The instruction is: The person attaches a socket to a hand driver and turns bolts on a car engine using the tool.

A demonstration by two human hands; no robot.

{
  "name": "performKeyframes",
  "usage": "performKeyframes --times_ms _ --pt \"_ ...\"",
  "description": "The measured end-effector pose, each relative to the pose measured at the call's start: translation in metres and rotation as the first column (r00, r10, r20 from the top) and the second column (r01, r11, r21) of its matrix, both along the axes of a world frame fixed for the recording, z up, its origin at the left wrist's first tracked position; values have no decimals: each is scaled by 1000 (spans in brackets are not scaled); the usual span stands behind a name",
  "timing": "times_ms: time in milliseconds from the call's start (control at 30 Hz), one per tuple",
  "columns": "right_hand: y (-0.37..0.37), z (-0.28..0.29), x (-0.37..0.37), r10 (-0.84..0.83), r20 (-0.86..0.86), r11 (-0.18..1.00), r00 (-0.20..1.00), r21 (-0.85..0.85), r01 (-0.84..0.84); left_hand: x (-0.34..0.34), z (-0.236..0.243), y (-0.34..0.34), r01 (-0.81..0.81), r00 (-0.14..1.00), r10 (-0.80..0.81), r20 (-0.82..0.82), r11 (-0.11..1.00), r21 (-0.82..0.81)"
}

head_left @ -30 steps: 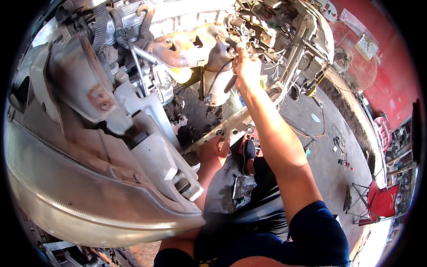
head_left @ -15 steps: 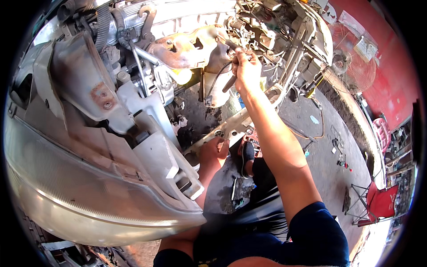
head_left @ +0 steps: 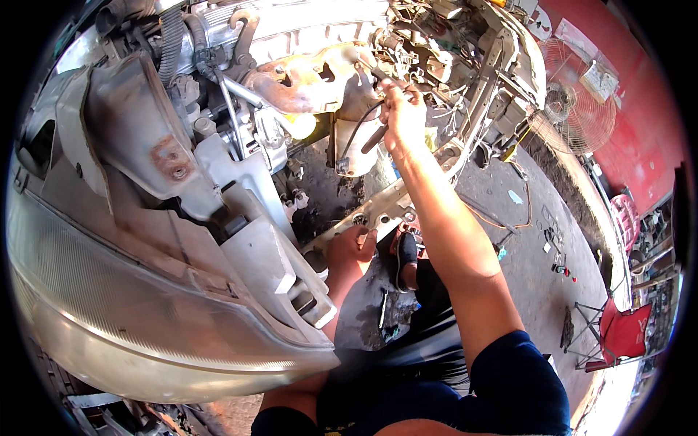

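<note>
My right hand [head_left: 404,115] is closed around a dark-handled hand tool [head_left: 375,138]. From the fist, the tool's metal shaft points up and left to the rusty exhaust heat shield [head_left: 305,87] on the engine. Below this shield hangs a pale, stained metal cover [head_left: 356,149], and a thin black cable with a connector curves across it. Lower down, my left hand [head_left: 352,247] lies against the pale metal crossbar [head_left: 392,207], its fingers curled. Whether those fingers grip the bar or something small is hidden.
A large headlight [head_left: 145,320] and white plastic housing [head_left: 251,251] flank my left forearm. Hoses and wiring crowd the engine bay. On the right are a standing fan [head_left: 574,102], a red folding chair [head_left: 622,330] and small parts scattered over the floor [head_left: 531,254].
</note>
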State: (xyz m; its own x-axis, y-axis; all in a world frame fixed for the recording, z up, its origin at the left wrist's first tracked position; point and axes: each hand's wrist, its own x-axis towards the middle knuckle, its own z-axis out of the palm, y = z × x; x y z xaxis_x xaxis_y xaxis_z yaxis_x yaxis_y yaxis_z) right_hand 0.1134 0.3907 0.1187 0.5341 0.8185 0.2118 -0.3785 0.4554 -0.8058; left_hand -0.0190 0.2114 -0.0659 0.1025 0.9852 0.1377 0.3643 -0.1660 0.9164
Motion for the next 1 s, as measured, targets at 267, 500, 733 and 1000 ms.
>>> performKeyframes --times_ms 267,500,733,1000 --pt "0 3 4 -23 17 987 1000 -157 26 0 2 0 3 1000 -3 -10 1000 -19" --pt "5 -2 13 -11 91 992 996 -126 22 1 2 0 18 1000 -18 3 1000 16" --pt "0 5 6 -43 114 993 993 -100 55 1 -4 2 18 1000 -18 -8 1000 1" --pt "-2 -8 11 -87 402 995 912 0 95 0 -3 2 22 1000 -22 18 1000 -2"
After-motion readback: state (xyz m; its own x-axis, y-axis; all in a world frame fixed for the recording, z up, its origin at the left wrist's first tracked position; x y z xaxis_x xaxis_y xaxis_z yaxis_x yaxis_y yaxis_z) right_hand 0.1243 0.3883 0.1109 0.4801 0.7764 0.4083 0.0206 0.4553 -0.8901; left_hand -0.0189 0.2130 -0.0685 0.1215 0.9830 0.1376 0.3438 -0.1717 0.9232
